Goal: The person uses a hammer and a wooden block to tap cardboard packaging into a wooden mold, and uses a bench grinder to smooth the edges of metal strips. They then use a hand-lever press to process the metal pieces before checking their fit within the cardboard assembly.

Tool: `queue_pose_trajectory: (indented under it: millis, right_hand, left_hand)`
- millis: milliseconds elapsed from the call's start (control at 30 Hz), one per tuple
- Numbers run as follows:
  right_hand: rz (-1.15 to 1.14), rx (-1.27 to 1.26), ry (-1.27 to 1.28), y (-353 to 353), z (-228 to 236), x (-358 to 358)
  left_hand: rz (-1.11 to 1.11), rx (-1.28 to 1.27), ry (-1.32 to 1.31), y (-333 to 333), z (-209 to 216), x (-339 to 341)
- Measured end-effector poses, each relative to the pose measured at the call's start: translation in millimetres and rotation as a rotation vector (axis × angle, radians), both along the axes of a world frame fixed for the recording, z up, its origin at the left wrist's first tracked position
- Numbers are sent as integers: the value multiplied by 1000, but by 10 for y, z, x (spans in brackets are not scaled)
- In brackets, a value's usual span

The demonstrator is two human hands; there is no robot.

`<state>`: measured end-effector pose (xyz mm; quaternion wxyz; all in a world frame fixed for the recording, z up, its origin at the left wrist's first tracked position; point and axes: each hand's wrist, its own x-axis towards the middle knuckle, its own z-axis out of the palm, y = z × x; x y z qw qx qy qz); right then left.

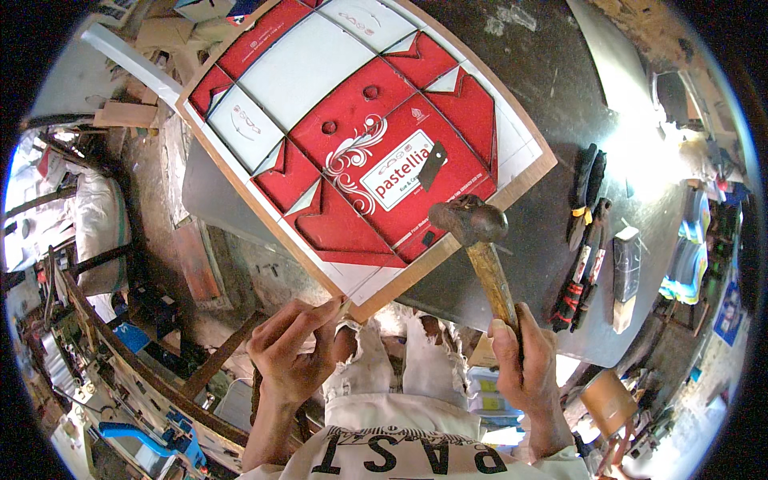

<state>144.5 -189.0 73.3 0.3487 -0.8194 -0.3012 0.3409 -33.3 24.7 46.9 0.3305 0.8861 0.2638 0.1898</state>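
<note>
Head view, board point(380, 294): on the dark tabletop point(544, 80), near corner jutting past its edge, perhaps for access.
Left hand point(292, 348): fingertips bunched at that corner; whether gripping, cannot tell.
Right hand point(528, 364): wrapped around the hammer point(478, 224), seemingly for control.
Pliers point(594, 260): rightward, probably kept handy.

Beyond and left of the hammer point(484, 256), a white label point(394, 182) on the red panel of a red-and-white carton sheet point(376, 234) bears one large red lowercase word, with smaller print beneath. Just beyond the hammer's head, a fine white text line point(474, 184) edges that panel, with a tiny emblem point(417, 114) farther out. Well beyond and left, small white print point(258, 44) stands on a red flap. Nearer the wearer than the hammer, big black capitals point(380, 454) cross a white shirt, upside down.
</note>
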Motion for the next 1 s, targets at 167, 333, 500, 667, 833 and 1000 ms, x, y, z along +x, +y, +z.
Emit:
queue_pose_trajectory:
  millis: [167, 333, 500, 667, 833, 1000]
  right_hand:
    - [-73, -41, 19, -31, 70, -8]
    - [-120, -141, 86, -104, -58, -13]
    - [-45, -49, -16, -165, -124, -20]
    - [79, -12, -421, -266, 62, -114]
    - [85, -426, 189, 119, 126, 74]
    - [163, -75, -270, -172, 64, -162]
  left_hand:
    - [-8, -30, 2, 20, -9, 18]
    - [-12, -32, -23, 16, -126, -4]
    - [-35, -56, 49, -8, -20, -27]
    - [-55, -18, 70, -39, 23, 48]
    - [-11, -54, 82, -35, -94, -32]
    - [-40, -23, 122, -17, -42, -34]
